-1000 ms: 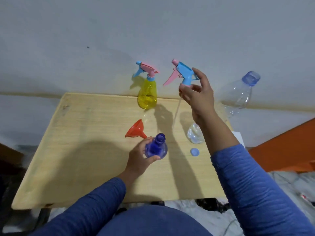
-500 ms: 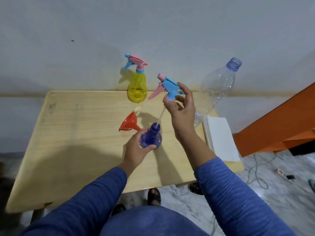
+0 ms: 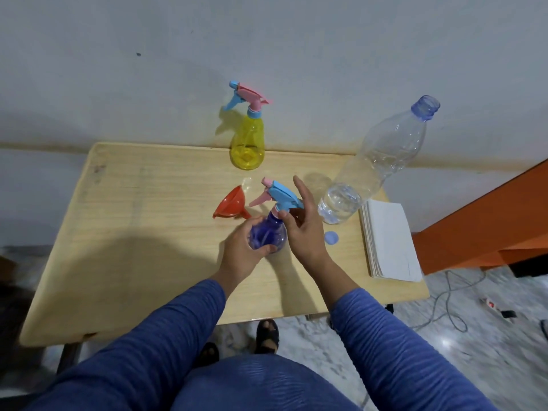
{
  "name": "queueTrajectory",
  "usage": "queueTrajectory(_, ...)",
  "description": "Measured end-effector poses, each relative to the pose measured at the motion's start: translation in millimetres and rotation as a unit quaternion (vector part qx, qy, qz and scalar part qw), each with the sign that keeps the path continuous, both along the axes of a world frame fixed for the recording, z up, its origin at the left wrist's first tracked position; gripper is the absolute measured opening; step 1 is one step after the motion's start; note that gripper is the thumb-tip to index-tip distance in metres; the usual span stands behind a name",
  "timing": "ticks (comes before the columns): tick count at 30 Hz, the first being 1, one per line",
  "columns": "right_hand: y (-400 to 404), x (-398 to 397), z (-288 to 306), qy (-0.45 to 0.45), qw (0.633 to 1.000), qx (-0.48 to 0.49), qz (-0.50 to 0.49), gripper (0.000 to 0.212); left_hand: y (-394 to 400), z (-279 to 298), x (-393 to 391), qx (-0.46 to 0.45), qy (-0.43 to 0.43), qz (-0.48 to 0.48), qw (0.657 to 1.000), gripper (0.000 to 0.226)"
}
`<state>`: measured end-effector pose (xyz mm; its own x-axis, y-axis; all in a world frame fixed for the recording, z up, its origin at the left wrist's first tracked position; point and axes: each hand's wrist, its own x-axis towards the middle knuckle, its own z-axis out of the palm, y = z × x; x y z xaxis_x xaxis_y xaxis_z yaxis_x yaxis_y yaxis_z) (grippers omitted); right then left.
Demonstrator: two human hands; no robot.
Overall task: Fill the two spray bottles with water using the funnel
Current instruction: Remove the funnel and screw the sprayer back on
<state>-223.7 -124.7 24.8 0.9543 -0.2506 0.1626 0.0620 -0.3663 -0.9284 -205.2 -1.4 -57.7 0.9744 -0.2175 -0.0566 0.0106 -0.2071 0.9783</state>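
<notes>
While the left hand [image 3: 243, 252] grips the blue spray bottle [image 3: 268, 237] mid-surface, the right hand [image 3: 302, 223] pinches its trigger head [image 3: 280, 195] at the collar; looks like capping, needs twisting tight. Contents unclear. Yellow bottle [image 3: 247, 143], far edge: capped. Water bottle [image 3: 376, 161], right edge: uncapped, low. Funnel [image 3: 229, 204] beside, lying idle.

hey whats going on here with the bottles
A person is fitting the blue spray head onto the blue spray bottle. The left hand grips the bottle's body on the wooden table, while the right hand pinches the head's collar at the neck. The orange funnel lies beside it. The yellow spray bottle stands capped by the wall; the clear water bottle stands uncapped, nearly empty.
</notes>
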Motion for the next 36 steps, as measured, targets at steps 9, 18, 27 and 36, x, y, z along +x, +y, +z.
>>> queueTrajectory(9, -20.6, 5.1, -5.4, 0.035, 0.992, -0.042, 0.116, 0.057, 1.5, -4.0, -0.9, 0.008, -0.006, -0.003, 1.000, 0.067)
queueTrajectory(18, -11.8, 9.6, -16.2, -0.036, 0.991, -0.114, 0.053, 0.068, 0.5, -10.5, -1.3, 0.013, -0.029, 0.004, 0.999, 0.069)
queueTrajectory(27, -26.3, 10.0, -12.9, -0.009, 0.987, -0.116, 0.112, 0.076, 0.3, -14.6, 1.0, 0.023, -0.048, 0.006, 0.999, 0.069)
queueTrajectory(36, -20.3, 12.1, -23.2, -0.077, 0.983, -0.141, 0.087, 0.059, 1.0, -10.3, 0.8, 0.025, -0.053, 0.006, 0.998, 0.069)
